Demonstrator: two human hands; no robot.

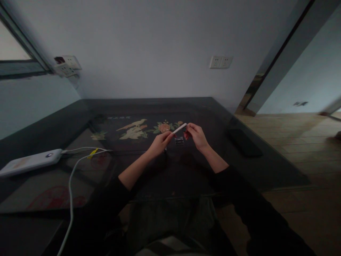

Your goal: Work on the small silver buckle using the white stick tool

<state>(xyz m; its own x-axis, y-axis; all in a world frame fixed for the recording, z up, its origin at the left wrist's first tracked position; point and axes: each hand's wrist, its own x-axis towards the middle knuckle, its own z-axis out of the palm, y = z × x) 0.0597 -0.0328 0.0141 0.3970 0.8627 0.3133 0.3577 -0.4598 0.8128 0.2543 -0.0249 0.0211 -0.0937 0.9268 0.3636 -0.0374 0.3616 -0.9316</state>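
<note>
My left hand grips a slim white stick, like a nail file or pen, which points up and to the right. My right hand is raised beside the stick's far tip, fingers curled, with its fingertips touching or nearly touching that tip. Whether it pinches something small I cannot tell. Both hands hover over a dark glass-topped table with a bird and flower picture under the glass. A small clear ridged object lies on the glass just below the hands.
A white power bank with white cables lies at the table's left. A dark flat object rests near the right edge. Wall sockets are on the wall behind; wooden floor lies to the right.
</note>
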